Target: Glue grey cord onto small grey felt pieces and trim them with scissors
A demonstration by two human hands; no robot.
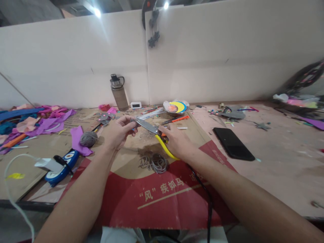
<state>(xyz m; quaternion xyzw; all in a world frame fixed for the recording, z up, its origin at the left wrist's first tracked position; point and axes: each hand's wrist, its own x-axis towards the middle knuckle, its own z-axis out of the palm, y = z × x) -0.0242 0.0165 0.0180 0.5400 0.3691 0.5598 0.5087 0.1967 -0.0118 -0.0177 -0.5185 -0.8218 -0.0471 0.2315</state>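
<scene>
Yellow-handled scissors point(148, 126) were in the air above red-printed cardboard point(174, 211), gripped in the person's right hand point(174, 140). The left hand point(123, 130) had its fingertips drawn together at the blade tip; whether they pinched anything could not be told. Below lay tangled gray cord point(159, 163). Farther out were a gray yarn ball point(88, 138) leftward, a black phone point(233, 143) rightward and a bottle point(119, 96) behind.

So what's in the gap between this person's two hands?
A long grey piece spans the gap between the left hand and the right hand; the head view shows it.
</scene>
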